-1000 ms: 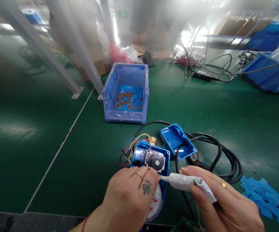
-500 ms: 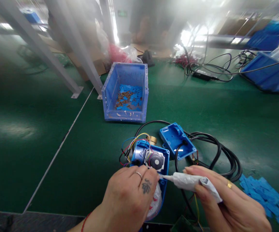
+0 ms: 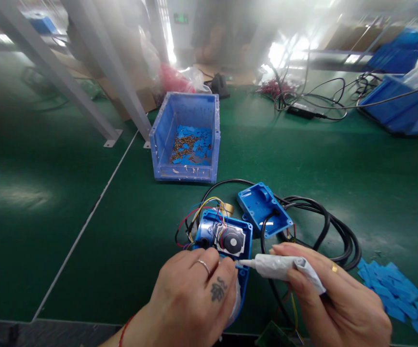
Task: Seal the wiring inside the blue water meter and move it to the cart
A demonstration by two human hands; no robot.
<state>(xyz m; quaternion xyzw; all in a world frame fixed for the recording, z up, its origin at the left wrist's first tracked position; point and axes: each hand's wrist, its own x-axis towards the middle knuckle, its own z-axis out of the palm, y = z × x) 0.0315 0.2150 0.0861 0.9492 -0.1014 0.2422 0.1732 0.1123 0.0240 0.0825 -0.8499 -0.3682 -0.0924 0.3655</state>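
My right hand (image 3: 333,294) is closed round a white squeeze tube (image 3: 276,266), crumpled and folded at its back end. The tube's thin nozzle points left and meets the fingertips of my left hand (image 3: 194,294). That hand is closed over the lower part of a blue meter housing (image 3: 247,226); whatever its fingers pinch is hidden. Inside the open housing sits a silver part with a black round disc (image 3: 234,242). Thin coloured wires (image 3: 209,203) loop out at the upper left, by a brass threaded fitting (image 3: 226,208). A blue cover (image 3: 262,207) lies inside up, beside the housing.
A blue bin (image 3: 185,173) with brass screws and blue chips stands behind the housing. Coiled black cable (image 3: 339,226) and a pile of blue chips (image 3: 393,289) lie to the right. Metal posts (image 3: 122,77) rise at the left; another blue bin (image 3: 393,108) is far right.
My right hand and the tube have shifted slightly left and up, the nozzle staying at my left fingertips. My left hand has moved a little, covering more of the housing's lower end.
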